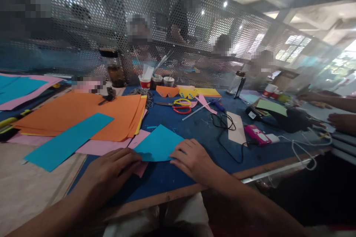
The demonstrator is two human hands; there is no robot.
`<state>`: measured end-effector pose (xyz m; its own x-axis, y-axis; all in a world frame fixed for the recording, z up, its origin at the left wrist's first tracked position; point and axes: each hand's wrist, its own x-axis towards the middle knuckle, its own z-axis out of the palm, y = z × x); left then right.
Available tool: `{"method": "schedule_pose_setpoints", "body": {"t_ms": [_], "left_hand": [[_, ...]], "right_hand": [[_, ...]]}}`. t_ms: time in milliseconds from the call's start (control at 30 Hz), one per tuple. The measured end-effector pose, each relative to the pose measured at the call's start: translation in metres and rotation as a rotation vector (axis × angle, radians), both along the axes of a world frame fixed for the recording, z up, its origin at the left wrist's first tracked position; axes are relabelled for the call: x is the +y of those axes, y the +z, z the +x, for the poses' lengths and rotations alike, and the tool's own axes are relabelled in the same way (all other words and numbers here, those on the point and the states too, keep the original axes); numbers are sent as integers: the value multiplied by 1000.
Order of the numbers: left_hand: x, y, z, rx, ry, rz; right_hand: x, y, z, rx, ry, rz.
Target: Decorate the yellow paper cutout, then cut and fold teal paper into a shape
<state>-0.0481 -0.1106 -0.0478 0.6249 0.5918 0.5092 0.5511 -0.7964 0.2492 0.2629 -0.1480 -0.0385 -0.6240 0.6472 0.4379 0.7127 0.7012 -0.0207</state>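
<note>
Pressing flat on blue paper [158,145]: left hand [111,170], right hand [191,160], fingers extended, gripping nothing; lower corners hidden, probably beneath fingertips.

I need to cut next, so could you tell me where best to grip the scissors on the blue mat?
I would take the scissors by the red and yellow handle loops, coming from the right: they lie flat with the loops on that side and the blades pointing left toward the orange paper.
</note>
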Motion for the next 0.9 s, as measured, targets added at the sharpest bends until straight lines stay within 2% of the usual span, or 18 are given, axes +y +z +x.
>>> {"method": "schedule_pose_setpoints", "body": {"t_ms": [167, 400, 700, 900], "left_hand": [[0, 0, 1, -27, 2, 27], [5, -9, -3, -8, 2, 7], [3, -1, -1, -51, 30, -36], [4, -1, -1, -72, 47, -34]], "right_hand": [[0, 2, -6, 18, 19, 13], [5, -2, -17, -6, 71, 24], [3, -3, -2, 57, 39, -39], [2, -3, 2, 68, 23, 11]]}}
